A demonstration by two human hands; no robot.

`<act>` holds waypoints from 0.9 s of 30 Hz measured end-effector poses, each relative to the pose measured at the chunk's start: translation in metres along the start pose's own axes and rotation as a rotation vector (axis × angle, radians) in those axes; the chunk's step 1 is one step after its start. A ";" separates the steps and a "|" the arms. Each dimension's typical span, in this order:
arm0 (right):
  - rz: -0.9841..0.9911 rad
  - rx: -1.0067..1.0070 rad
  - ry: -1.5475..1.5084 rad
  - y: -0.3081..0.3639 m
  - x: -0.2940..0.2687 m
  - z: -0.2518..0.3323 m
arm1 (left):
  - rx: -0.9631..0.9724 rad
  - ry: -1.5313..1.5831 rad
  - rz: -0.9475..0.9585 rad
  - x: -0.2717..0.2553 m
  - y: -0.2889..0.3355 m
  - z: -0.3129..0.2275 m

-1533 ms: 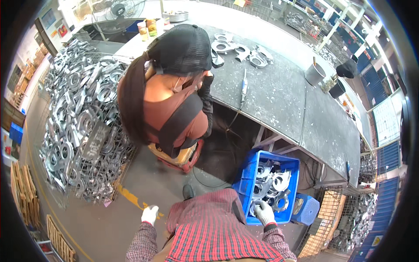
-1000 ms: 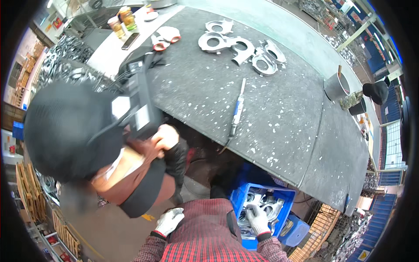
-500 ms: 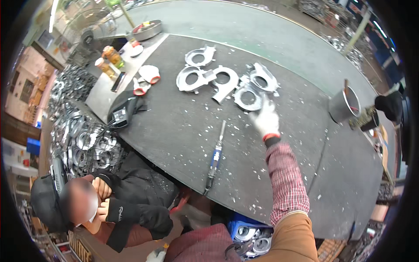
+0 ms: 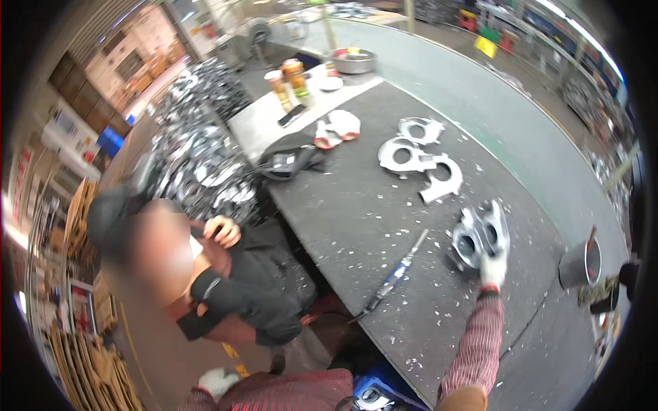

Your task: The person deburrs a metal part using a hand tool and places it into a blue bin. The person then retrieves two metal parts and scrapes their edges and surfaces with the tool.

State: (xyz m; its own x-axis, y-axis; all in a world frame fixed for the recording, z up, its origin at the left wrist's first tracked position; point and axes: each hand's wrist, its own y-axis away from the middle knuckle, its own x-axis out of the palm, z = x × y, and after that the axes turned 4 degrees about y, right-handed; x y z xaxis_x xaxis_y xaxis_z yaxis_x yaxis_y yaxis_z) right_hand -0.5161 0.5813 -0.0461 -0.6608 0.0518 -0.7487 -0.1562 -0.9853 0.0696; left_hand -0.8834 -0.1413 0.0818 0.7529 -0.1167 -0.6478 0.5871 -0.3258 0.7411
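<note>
My right hand [image 4: 493, 271], in a white glove with a red cuff, is closed on the near edge of a silver metal casting [image 4: 496, 229]. A second ring-shaped casting [image 4: 467, 244] sits against it on the left. My left hand [image 4: 218, 381], also gloved, is low by my side at the lower edge, away from the table; its fingers cannot be made out. Farther off lie several similar castings, among them a ring with a spout [image 4: 444, 179] and another ring [image 4: 400, 156]. Left of my right hand rests a slim blue-and-silver hand tool [image 4: 392, 279].
Metal chips dot the dark tabletop [image 4: 356, 205]. A grey bucket [image 4: 580, 264] stands at the right. White gloves [image 4: 338, 128], a black bag [image 4: 291, 159], a phone [image 4: 293, 115] and drink bottles [image 4: 295, 77] lie far left. A seated person [image 4: 240, 294] is close on the left.
My view has swung left. My right hand has drawn the two castings nearer to me, apart from the others. My left hand shows more fully at the lower edge.
</note>
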 end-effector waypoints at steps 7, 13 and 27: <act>-0.110 0.150 -0.460 0.248 -0.105 -0.064 | 0.178 0.058 0.088 -0.013 -0.067 0.047; -0.409 0.353 -0.412 0.555 -0.168 -0.166 | 0.418 -0.174 0.266 0.016 -0.174 0.133; -0.709 0.722 -0.283 1.054 -0.140 -0.101 | 0.809 -0.075 0.878 0.079 -0.069 0.085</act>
State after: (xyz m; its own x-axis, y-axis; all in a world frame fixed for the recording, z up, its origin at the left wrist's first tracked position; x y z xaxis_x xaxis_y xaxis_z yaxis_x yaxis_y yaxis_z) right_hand -0.5144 -0.4806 0.0655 -0.3801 0.7067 -0.5968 -0.9134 -0.3883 0.1220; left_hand -0.8898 -0.2077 -0.0359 0.7680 -0.6405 -0.0048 -0.4966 -0.6002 0.6270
